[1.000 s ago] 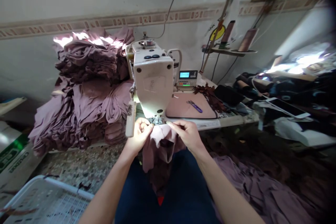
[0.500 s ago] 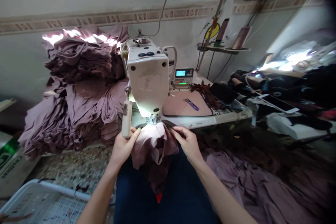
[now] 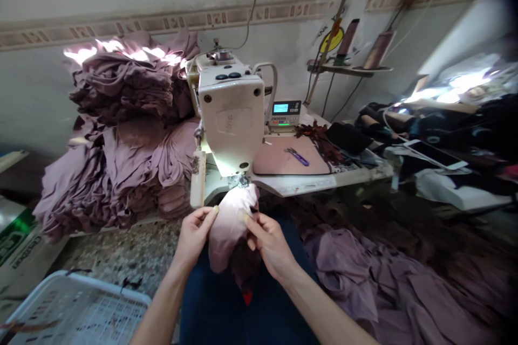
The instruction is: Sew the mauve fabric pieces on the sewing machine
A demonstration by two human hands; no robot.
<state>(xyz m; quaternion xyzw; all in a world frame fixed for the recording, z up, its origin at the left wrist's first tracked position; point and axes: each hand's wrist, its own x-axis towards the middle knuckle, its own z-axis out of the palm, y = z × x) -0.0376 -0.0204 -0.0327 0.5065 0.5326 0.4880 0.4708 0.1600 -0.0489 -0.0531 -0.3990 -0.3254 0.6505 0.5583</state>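
Observation:
A mauve piece of fabric (image 3: 229,232) hangs from under the needle area of a white sewing machine (image 3: 231,124), down over my lap. My left hand (image 3: 196,234) pinches its left edge between thumb and fingers. With thumb and fingertips closed on the cloth, my right hand (image 3: 269,240) grips its right side just below the machine head. The lower end of the piece is darker and ends in a small red tip (image 3: 247,297). Cloth hides the presser foot in part.
Stacked mauve garments (image 3: 137,145) stand left of the machine. Purple-handled snips (image 3: 297,157) lie on a pink pad (image 3: 275,159) to the right. A white basket (image 3: 97,285) is at lower left; more mauve cloth (image 3: 372,269) heaps at lower right. Thread cones (image 3: 378,49) stand behind.
My right hand has moved left and slightly down, taking the fabric nearer its middle. The cloth now lies smoother and narrower under the machine. My left hand stays at the left edge.

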